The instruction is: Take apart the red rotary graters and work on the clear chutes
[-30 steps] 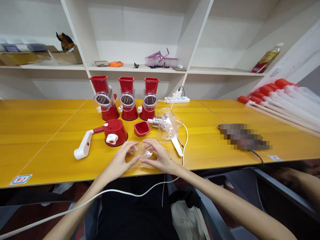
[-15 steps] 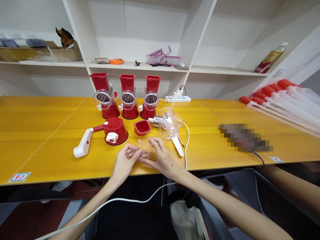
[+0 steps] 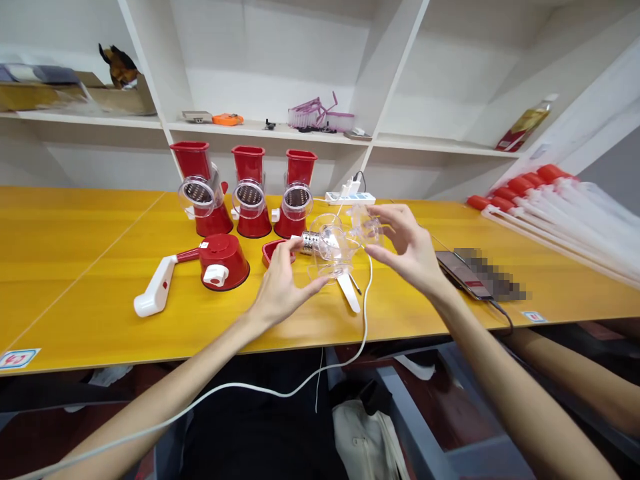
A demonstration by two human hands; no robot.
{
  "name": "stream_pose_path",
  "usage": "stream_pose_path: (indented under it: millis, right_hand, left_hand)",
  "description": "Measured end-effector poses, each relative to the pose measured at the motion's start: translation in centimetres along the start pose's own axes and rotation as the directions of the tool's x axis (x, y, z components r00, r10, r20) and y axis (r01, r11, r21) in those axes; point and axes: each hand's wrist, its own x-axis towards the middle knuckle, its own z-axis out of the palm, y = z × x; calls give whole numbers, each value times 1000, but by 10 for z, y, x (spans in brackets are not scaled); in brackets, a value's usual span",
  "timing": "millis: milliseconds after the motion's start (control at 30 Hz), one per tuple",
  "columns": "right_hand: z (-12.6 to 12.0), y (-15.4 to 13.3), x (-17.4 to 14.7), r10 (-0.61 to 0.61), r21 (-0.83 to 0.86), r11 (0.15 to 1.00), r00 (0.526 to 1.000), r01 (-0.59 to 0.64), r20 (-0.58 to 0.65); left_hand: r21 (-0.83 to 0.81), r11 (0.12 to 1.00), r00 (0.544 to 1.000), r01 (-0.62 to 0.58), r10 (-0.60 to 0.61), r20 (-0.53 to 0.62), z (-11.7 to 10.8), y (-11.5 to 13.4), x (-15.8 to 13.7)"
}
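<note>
My right hand (image 3: 407, 250) is raised over the table and grips a small clear plastic part (image 3: 367, 227) between thumb and fingers. Just left of it stands a clear plastic grater housing (image 3: 333, 250). My left hand (image 3: 283, 283) is spread with thumb and fingers apart at the housing's near left side; whether the thumb touches its base I cannot tell. Behind those fingers a red hopper cup (image 3: 271, 251) is partly hidden. A metal grating drum (image 3: 310, 241) lies against the housing. Farther left sits a red grater base (image 3: 224, 261) with a white crank handle (image 3: 156, 287).
Three assembled red drum graters (image 3: 249, 193) stand along the back. A white cable (image 3: 367, 300) runs past the housing and over the table edge. A power strip (image 3: 350, 198) lies behind. To the right are a phone (image 3: 463, 275) and several red-capped clear plastic pieces (image 3: 530, 187).
My hands have separated. The right has moved up and right with the small clear part; the left has let go of it and shifted toward the housing, fingers now spread.
</note>
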Motion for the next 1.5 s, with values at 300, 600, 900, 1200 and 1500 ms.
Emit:
stream_pose_path:
  millis: [300,600,900,1200,1500]
  right_hand:
    - [-6,20,46,154,-59,988,902,-142,404]
    - [-10,27,58,181,-69,983,826,-171,534]
    - [-16,18,73,159,-210,977,806,-45,570]
    - [-18,19,80,164,-249,968,788,-14,593]
    - [-19,22,86,106,-240,968,751,71,652]
  left_hand:
    - [-143,986,993,-90,99,60,38,-33,59]
    - [-164,981,995,-105,103,-16,39,-37,59]
    - [-186,978,995,-96,94,-15,39,-42,59]
    - [-205,975,996,-90,88,-17,39,-39,58]
    - [-217,972,996,-91,88,-21,39,-37,59]
